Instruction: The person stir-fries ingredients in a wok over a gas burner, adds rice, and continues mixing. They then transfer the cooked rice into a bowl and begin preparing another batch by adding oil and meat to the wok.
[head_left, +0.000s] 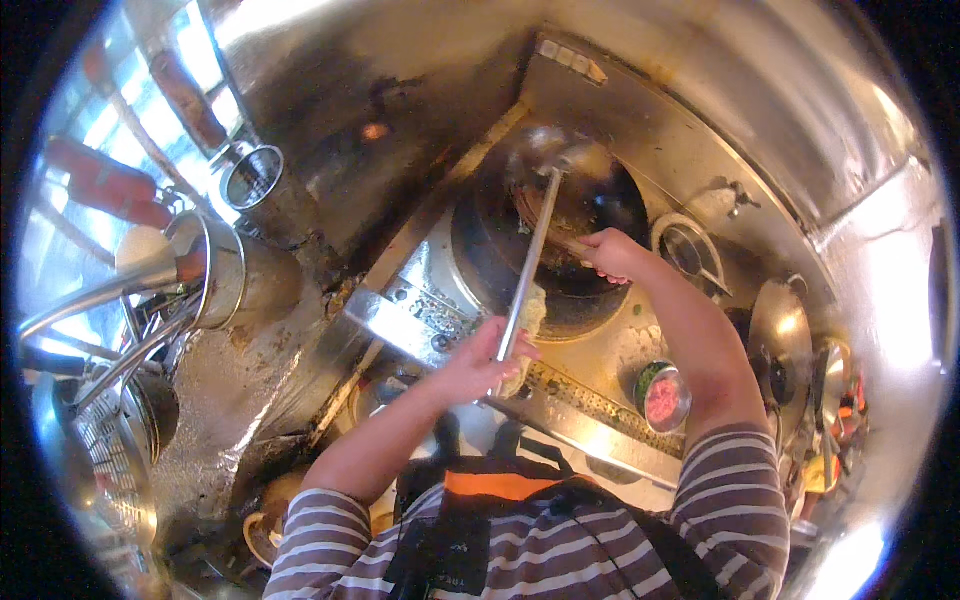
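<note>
A large dark wok (600, 195) rests on the stove in front of me. My left hand (487, 364) is at the near end of a long metal handle (534, 259), its thumb and fingers around it, beside a crumpled pale cloth (533, 311). The handle's far end reaches over the wok. My right hand (613, 255), at the wok's near right side, grips a wooden-looking handle (570, 244) that slants down into the wok. What lies at the bottom of the wok is dark and hard to make out.
Right of the stove stand a metal bowl with pink and green food (664, 401) and a ring-shaped metal piece (686, 251). Metal lids (780, 337) lean further right. Left are a steel pot full of utensils (225, 270), a smaller metal container (255, 178) and a perforated strainer (112, 457).
</note>
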